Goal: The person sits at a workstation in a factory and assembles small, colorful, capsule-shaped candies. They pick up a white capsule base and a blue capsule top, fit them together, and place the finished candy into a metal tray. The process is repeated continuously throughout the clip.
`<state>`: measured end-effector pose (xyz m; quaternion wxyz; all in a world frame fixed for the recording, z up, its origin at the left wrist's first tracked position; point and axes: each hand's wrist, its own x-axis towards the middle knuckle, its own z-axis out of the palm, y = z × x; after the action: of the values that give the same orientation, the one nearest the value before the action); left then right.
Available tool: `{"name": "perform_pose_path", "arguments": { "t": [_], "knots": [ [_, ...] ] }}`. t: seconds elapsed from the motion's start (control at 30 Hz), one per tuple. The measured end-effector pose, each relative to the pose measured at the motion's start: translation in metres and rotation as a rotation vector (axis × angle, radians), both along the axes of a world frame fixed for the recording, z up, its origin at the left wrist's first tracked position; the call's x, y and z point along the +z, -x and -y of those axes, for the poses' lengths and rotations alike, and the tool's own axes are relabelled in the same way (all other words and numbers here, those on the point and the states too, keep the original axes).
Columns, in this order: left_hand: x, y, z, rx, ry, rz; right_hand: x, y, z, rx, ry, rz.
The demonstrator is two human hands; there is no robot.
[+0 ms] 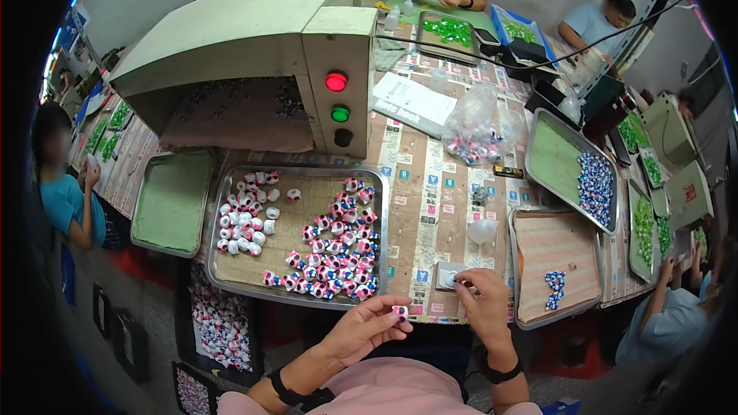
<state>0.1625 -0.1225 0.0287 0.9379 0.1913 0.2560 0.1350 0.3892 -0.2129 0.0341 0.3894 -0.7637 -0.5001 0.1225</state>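
Note:
Near the table's front edge, my left hand pinches a small white figure head with pink and black markings between thumb and fingers. My right hand has its thumb and fingertips brought together at a small grey square block with a round white top; whether they grip something tiny there cannot be made out. Left of the hands lies a metal tray lined with brown paper. White and pink heads fill its left part, and heads joined with blue parts crowd its right.
A paper-lined tray with several blue pieces lies at right; behind it sits a green-lined tray of blue pieces. A white squeeze bottle, plastic bag and notebook stand beyond. A large machine rises at back left. Co-workers sit around.

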Motion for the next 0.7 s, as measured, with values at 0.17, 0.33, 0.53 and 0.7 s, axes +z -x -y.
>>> {"name": "perform_pose_path", "arguments": {
  "t": [0.17,0.33,0.53,0.7],
  "knots": [
    [-0.010,0.005,0.001,-0.037,-0.064,0.006,0.000,0.004,-0.004,0.037,0.026,0.157],
    [-0.003,-0.001,0.001,-0.051,-0.070,-0.011,-0.002,0.002,-0.001,0.011,0.013,0.096],
    [0.000,-0.009,0.003,-0.029,-0.074,-0.036,0.022,0.022,0.008,-0.009,0.063,-0.362],
    [0.004,-0.012,0.002,-0.039,-0.085,-0.060,0.025,0.041,0.019,0.053,-0.029,-0.623]
  ]
}}
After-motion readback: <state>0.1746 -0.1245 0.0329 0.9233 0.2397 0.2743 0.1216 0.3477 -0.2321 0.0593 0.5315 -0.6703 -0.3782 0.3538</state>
